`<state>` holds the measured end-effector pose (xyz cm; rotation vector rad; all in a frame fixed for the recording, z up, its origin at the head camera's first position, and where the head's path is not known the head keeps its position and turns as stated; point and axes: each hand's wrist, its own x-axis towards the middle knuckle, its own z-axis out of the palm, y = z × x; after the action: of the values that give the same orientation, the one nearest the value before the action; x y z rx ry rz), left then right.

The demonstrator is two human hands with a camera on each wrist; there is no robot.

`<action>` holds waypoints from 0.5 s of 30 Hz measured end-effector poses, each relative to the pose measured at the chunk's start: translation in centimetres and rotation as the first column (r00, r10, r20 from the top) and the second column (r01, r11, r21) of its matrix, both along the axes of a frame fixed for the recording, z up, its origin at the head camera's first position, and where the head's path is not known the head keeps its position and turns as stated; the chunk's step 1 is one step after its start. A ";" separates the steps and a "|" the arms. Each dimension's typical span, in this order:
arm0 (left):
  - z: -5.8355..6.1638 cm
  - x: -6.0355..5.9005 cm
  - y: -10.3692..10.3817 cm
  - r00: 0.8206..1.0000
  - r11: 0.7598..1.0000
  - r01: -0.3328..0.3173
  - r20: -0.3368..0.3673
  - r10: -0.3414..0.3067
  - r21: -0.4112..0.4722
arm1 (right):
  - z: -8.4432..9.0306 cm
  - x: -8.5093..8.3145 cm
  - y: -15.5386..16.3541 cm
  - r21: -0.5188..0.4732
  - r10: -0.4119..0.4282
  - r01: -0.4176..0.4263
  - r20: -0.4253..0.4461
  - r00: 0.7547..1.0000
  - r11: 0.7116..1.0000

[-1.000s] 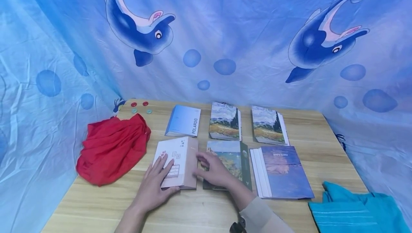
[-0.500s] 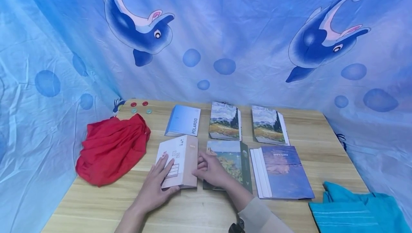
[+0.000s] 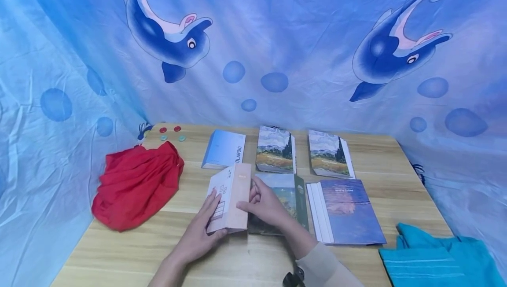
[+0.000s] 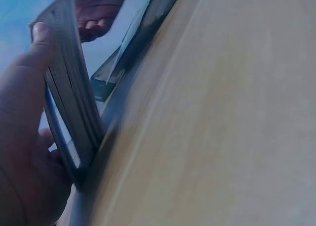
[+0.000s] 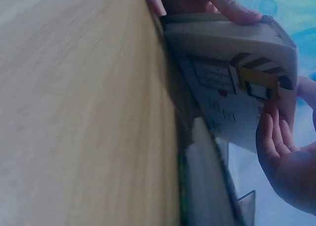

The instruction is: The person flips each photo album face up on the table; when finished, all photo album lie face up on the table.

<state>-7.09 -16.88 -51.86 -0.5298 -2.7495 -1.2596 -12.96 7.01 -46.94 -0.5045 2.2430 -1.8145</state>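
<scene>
Book (image 3: 229, 199) with pale cover stands tilted on its lower edge between both hands: left hand (image 3: 200, 229) grips cover and corner, right hand (image 3: 267, 205) pinches the spine side. It looks stiff, moderately heavy, a little smooth; the edges give the safest hold.

**Your wooden table and its load**

Your wooden table (image 3: 368, 146) carries a red cloth (image 3: 134, 183) at left, small discs (image 3: 170, 133) far left, five albums (image 3: 275, 155) laid mid-table, and a teal cloth (image 3: 439, 256) near right.
</scene>
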 end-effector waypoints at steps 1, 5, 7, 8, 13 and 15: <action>0.1 0.0 0.1 1.000 1.000 0.005 0.010 -0.005 0.017 | 0.2 0.0 0.0 -0.020 -0.003 0.003 0.005 1.000 1.000; 0.4 -0.2 0.5 0.999 0.996 0.025 0.018 -0.027 0.090 | 0.7 0.2 0.0 -0.104 0.008 -0.006 0.016 1.000 0.995; 0.4 -0.4 0.6 0.999 0.992 0.041 0.004 -0.042 0.116 | 0.8 0.2 0.0 -0.133 0.019 -0.017 0.016 1.000 0.991; 0.4 -0.4 0.6 0.999 0.990 0.050 -0.002 -0.050 0.134 | 0.8 0.2 0.1 -0.144 0.024 -0.022 0.016 1.000 0.989; 0.0 -0.8 1.0 0.991 0.948 0.127 -0.002 -0.132 0.292 | 1.1 0.1 0.1 -0.154 0.034 -0.035 -0.006 0.999 0.987; 0.0 -1.0 1.2 0.980 0.894 0.170 0.024 -0.198 0.415 | 1.3 0.1 0.1 -0.147 0.033 -0.035 -0.015 0.999 0.988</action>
<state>-8.07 -15.66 -51.85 -0.7255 -2.4112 -1.8690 -12.91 7.08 -45.65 -0.5780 2.1043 -1.9749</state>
